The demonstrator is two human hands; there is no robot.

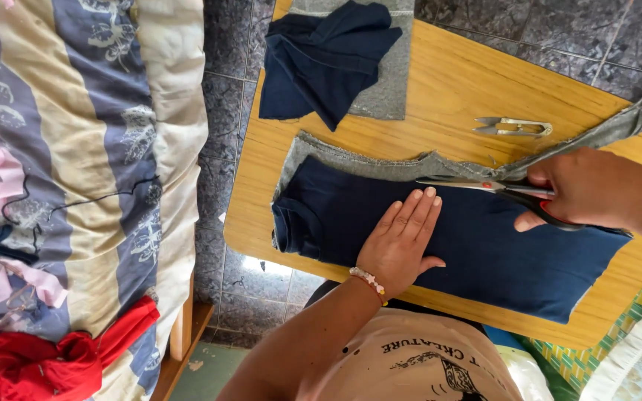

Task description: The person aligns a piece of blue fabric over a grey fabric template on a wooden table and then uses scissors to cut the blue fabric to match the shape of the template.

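A navy blue cloth point(484, 252) lies flat on a grey cloth point(380, 165) on the wooden table point(455, 89). My left hand point(403, 241) presses flat on the navy cloth, fingers together, a bead bracelet at the wrist. My right hand point(581, 189) grips scissors point(484, 186) with red and black handles. Their blades point left along the upper edge of the navy cloth, where the grey cloth shows.
A crumpled navy cloth point(321, 59) sits on a grey piece at the table's far end. Small metal thread snips point(514, 128) lie on bare wood. A patterned quilt point(76, 148) with pink and red fabric point(53, 356) fills the left. Tiled floor point(221, 111) lies between.
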